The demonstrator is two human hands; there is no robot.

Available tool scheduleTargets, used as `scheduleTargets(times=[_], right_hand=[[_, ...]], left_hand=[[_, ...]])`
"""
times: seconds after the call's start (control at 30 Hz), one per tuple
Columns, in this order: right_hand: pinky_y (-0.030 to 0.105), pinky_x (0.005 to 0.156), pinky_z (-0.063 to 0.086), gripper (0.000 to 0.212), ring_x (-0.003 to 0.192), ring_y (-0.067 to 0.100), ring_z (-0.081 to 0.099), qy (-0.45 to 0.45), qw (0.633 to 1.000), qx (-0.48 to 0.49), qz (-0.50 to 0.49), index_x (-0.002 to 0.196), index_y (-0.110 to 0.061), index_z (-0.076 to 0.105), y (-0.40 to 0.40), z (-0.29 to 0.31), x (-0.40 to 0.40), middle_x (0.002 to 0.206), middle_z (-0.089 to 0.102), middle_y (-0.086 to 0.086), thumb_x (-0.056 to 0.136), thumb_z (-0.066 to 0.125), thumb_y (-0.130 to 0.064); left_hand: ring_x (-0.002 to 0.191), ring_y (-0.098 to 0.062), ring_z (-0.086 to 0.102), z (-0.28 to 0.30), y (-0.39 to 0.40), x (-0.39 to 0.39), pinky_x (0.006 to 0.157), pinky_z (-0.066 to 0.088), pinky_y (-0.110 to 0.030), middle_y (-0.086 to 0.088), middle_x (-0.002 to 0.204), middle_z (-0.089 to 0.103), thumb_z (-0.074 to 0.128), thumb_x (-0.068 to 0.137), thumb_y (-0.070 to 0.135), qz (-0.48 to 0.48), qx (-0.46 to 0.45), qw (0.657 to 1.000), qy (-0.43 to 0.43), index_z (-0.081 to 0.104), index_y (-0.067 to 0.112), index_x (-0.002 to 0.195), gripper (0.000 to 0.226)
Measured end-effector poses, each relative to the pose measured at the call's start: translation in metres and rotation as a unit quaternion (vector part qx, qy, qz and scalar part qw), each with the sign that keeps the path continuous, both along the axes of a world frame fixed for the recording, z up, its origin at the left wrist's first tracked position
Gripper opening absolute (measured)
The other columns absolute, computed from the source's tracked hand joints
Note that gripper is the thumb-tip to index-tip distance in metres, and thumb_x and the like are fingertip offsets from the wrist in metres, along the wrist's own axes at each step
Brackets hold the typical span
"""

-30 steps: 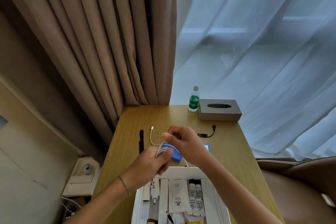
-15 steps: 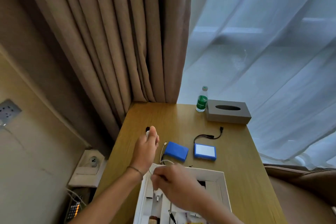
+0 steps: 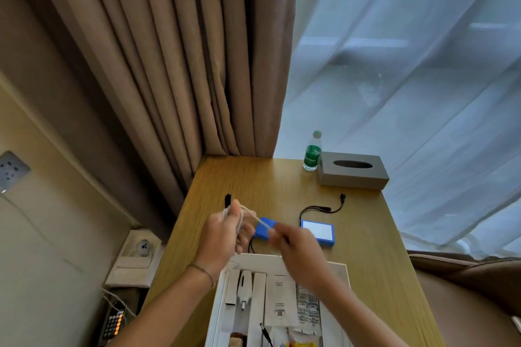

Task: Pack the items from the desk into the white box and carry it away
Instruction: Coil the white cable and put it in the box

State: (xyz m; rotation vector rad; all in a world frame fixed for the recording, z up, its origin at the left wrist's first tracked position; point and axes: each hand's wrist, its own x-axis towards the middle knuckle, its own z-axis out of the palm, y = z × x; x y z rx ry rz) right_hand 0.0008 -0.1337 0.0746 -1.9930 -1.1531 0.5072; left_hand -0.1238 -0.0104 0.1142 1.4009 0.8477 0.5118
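The head camera looks down at a wooden desk (image 3: pixel 282 186) by a window. Both hands are up over the desk, just past the far edge of the white box (image 3: pixel 284 258). The left hand (image 3: pixel 222 234) has its fingers curled round a bunch of white cable (image 3: pixel 239 213) that is looped around them. The right hand (image 3: pixel 296 245) is a bit blurry, and its fingertips pinch the loose end of the same cable, so a short piece runs tight between the two hands. The white box sits at the near end of the desk with its top open. Inside it lie long white packs side by side, a white pouch with print on it, and some small things at the bottom that are hard to make out. Behind the hands a small blue battery pack (image 3: pixel 265 229) lies flat on the desk, partly hidden by the fingers. Just to its right lies a second blue pack (image 3: pixel 317 232) with a white top, and a black wire (image 3: pixel 318 209) curls away from it. A black pen-like stick (image 3: pixel 227 199) lies near the left edge. At the far end stand a green water bottle (image 3: pixel 312 152) and a grey tissue box (image 3: pixel 352 170), touching each other. Brown curtains (image 3: pixel 169 51) and a thin white curtain (image 3: pixel 408 65) hang behind the desk.
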Motion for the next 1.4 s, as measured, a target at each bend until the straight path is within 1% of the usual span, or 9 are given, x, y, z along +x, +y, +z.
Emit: scheduleTargets(times=[0.1,0.2,0.43,0.53,0.63,0.83,1.03,1.23,1.4], right_hand=[[0.013,0.058,0.039,0.023,0.063,-0.004,0.056,-0.05,0.995,-0.061,0.055,0.093,-0.03,0.067,-0.004,-0.02,-0.036,0.064,0.057,-0.019,0.103,0.047,-0.035],[0.031,0.07,0.048,0.031,0.088,0.017,0.066,-0.091,0.984,-0.122,0.097,0.102,-0.024,0.067,-0.003,-0.02,-0.063,0.089,0.07,-0.009,0.104,0.041,-0.041],[0.019,0.062,0.042,0.024,0.064,0.0,0.055,-0.016,0.982,-0.087,0.167,0.08,-0.035,0.06,-0.008,0.061,-0.038,0.07,0.06,-0.016,0.099,0.048,-0.027],[0.016,0.055,0.039,0.03,0.054,0.0,0.05,-0.01,0.994,-0.034,0.108,0.072,-0.037,0.056,-0.003,0.072,0.003,0.06,0.057,-0.016,0.099,0.058,-0.026],[0.025,0.058,0.044,0.024,0.055,0.004,0.049,0.008,0.998,0.002,0.064,0.074,-0.032,0.062,0.002,0.055,0.025,0.061,0.06,-0.006,0.098,0.063,-0.03],[0.02,0.052,0.035,0.033,0.054,0.003,0.05,0.0,0.999,-0.033,-0.003,0.069,-0.038,0.055,-0.007,0.0,-0.004,0.055,0.054,-0.013,0.101,0.053,-0.031],[0.03,0.088,0.053,0.029,0.099,0.008,0.067,0.011,0.984,-0.158,0.083,0.11,-0.029,0.071,-0.013,-0.029,-0.075,0.112,0.074,-0.008,0.104,0.043,-0.027],[0.028,0.069,0.05,0.023,0.072,0.004,0.06,0.005,0.981,-0.111,0.159,0.089,-0.029,0.067,-0.016,0.03,-0.072,0.077,0.067,-0.015,0.1,0.047,-0.032],[0.03,0.067,0.051,0.018,0.065,0.005,0.058,-0.018,0.996,-0.035,0.077,0.083,-0.025,0.066,-0.008,0.043,-0.017,0.07,0.062,-0.013,0.099,0.058,-0.022]], left_hand=[[0.079,-0.031,0.074,-0.007,0.014,0.005,0.064,0.061,-0.036,-0.022,0.092,0.076,0.033,0.104,0.045,0.058,-0.148,0.986,-0.043,0.068,-0.002,0.105,0.059],[0.064,-0.026,0.074,-0.009,0.01,0.011,0.053,0.06,-0.032,-0.019,0.077,0.075,0.036,0.101,0.051,0.096,-0.262,0.956,-0.095,0.064,0.002,0.09,0.058],[0.041,-0.011,0.028,-0.026,-0.007,0.001,0.042,0.022,-0.023,0.001,0.05,0.035,0.027,0.082,0.075,-0.041,-0.055,0.997,0.019,0.049,0.011,0.068,0.07],[0.041,-0.011,0.027,-0.023,-0.018,-0.01,0.041,0.023,-0.021,0.002,0.051,0.035,0.007,0.082,0.082,-0.21,-0.112,0.971,0.029,0.051,0.011,0.064,0.085],[0.042,-0.008,0.028,-0.014,-0.026,-0.014,0.04,0.027,-0.019,0.005,0.053,0.036,0.036,0.086,0.079,-0.348,-0.091,0.933,0.01,0.051,0.008,0.077,0.073],[0.046,-0.018,0.052,-0.013,-0.007,-0.007,0.046,0.043,-0.027,-0.011,0.059,0.061,0.04,0.102,0.049,-0.067,-0.027,0.997,0.03,0.069,-0.001,0.091,0.059],[0.059,-0.027,0.068,-0.028,0.01,0.003,0.06,0.058,-0.037,-0.019,0.069,0.072,0.034,0.104,0.047,0.076,-0.178,0.981,0.02,0.065,-0.001,0.089,0.059],[0.046,-0.013,0.037,-0.045,-0.005,-0.004,0.045,0.034,-0.023,-0.001,0.054,0.042,0.027,0.093,0.062,-0.008,0.014,0.997,0.079,0.047,0.013,0.068,0.058],[0.039,-0.01,0.037,-0.043,-0.028,-0.016,0.038,0.03,-0.02,-0.002,0.054,0.052,0.001,0.089,0.074,-0.209,-0.099,0.97,0.077,0.057,0.009,0.073,0.087]])
